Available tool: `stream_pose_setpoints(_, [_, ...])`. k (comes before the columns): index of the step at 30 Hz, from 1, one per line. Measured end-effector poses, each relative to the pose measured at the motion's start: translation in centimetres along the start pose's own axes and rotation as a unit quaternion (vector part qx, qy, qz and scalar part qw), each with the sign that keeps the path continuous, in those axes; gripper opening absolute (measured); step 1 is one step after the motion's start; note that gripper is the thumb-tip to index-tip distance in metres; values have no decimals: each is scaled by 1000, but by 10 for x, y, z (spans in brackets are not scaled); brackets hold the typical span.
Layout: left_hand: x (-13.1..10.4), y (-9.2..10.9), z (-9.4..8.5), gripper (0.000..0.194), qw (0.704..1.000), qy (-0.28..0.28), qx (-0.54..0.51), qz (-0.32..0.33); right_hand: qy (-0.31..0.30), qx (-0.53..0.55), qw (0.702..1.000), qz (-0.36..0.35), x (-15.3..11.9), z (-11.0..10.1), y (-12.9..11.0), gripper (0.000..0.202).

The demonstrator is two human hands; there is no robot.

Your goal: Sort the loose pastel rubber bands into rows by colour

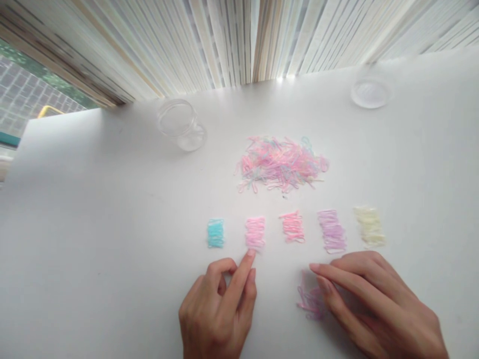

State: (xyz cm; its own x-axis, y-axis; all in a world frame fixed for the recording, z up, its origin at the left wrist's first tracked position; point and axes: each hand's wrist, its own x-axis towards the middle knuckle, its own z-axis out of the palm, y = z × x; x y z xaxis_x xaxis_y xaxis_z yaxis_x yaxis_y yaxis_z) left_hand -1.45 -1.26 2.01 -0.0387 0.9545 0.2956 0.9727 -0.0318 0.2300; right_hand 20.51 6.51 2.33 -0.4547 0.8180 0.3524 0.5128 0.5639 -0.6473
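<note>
My left hand point(220, 306) rests low in the middle. Its index fingertip touches the lower end of a light pink stack of elastic bands point(255, 232); the thumb is beside it, other fingers curled, nothing visibly held. At the right, my right hand point(368, 299) has thumb and index tips slightly apart over a small loose heap of pink-purple elastic bands point(311, 303), partly hidden by the fingers. Above the hands lie a blue stack point(216, 233), a coral pink stack point(293, 227), a purple stack point(332, 231) and a pale yellow stack point(369, 227).
A big mixed pile of elastic bands point(282, 163) lies behind the stacks on the white table point(93, 224). A clear round container point(178, 122) stands back left, a clear lid or dish point(371, 93) back right. Vertical blinds point(209, 45) hang along the far edge.
</note>
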Motion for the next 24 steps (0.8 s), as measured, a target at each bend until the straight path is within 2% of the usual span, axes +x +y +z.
stream_pose_setpoints(5, [0,0,0,34,1000,-4,-3,-3,0,-4,1000,5,0,-2,-2,22])
stream_pose_setpoints(9, [1,1,0,33,1000,-6,-4,-3,-30,-24,999,18,8,-2,-13,21])
stream_pose_setpoints(16, [2,-2,0,35,1000,3,-3,8,-51,-59,995,-63,46,17,-32,17])
stream_pose_setpoints(20, [0,-3,1,36,1000,0,-3,12,-92,-78,990,-67,51,24,-34,24])
stream_pose_setpoints(24, [0,-3,2,35,1000,8,-2,14,-101,-81,989,-71,51,26,-33,26])
